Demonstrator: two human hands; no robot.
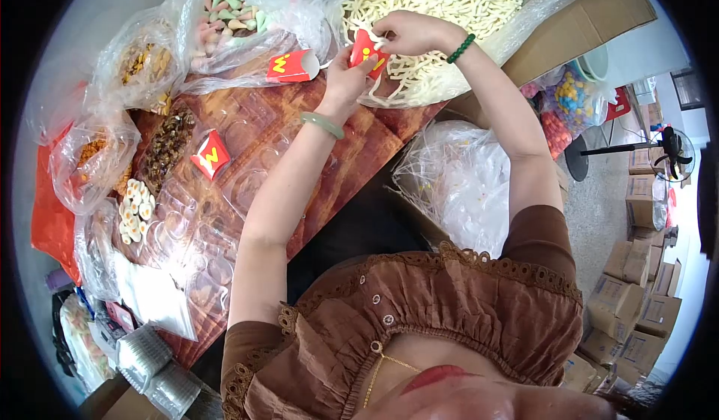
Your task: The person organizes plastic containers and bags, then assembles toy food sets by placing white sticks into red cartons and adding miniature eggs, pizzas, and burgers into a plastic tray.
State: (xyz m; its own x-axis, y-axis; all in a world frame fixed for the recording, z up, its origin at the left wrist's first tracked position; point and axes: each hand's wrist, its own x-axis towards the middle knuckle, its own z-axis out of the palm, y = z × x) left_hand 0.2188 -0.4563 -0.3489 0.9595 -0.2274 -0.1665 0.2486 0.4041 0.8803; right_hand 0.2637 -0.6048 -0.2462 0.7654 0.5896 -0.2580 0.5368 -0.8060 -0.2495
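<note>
My left hand (348, 83), below a pale bangle, is closed around a small red fry carton (367, 51) with a yellow mark. At the carton's mouth my right hand (412, 33) has its fingers pinched on pale fry-shaped strips (380, 39); some of the strips are hidden by the fingers. Just behind both hands, a clear bag holds a big heap of the same strips (434, 4). A second red carton (293, 66) lies on its side left of my left hand, its pale inside showing. Another red carton (210, 155) lies farther left on the table.
Bags of pastel cone-shaped pieces (234, 11) and orange pieces (92, 154) line the table's (359, 139) far and left sides. Egg-like pieces (136, 212) lie near clear plastic trays (176, 218). A box lined with plastic (464, 184) stands by my right arm; cardboard boxes (618, 300) are stacked at right.
</note>
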